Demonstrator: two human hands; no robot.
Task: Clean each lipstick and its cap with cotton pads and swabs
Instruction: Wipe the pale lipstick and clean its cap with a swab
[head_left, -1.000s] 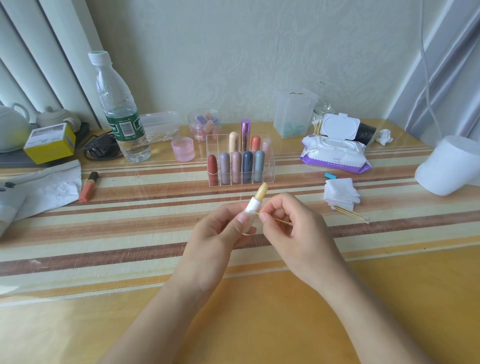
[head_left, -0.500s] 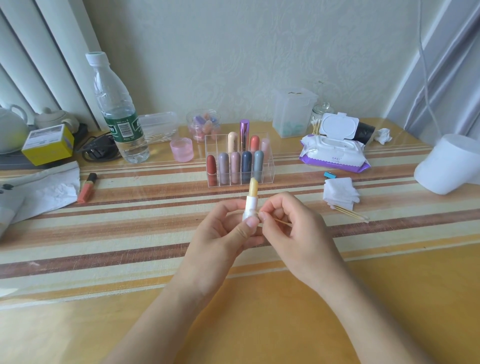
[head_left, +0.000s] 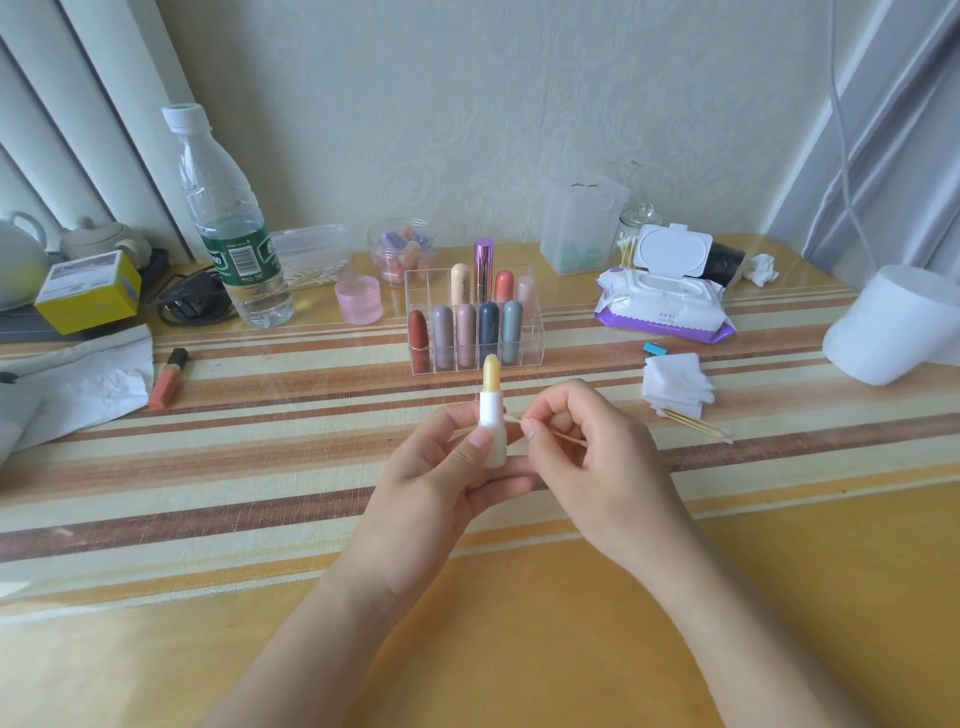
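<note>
Just in front of the clear organiser (head_left: 537, 340) of capped lipsticks, the left hand (head_left: 447, 483) curls round the base of an uncapped yellow lipstick (head_left: 491, 415), held upright above the bench (head_left: 260, 467). The right hand (head_left: 587, 467) pinches a wooden cotton swab (head_left: 563, 438) with its tip at the white collar. The step likely goes best with light pressure, turning the tube slowly and keeping the swab off the soft stick. Cotton pads (head_left: 672, 384) and spare swabs (head_left: 696, 423) lie right of the organiser, a water bottle (head_left: 228, 228) stands to its left, and nothing blocks the hands.
</note>
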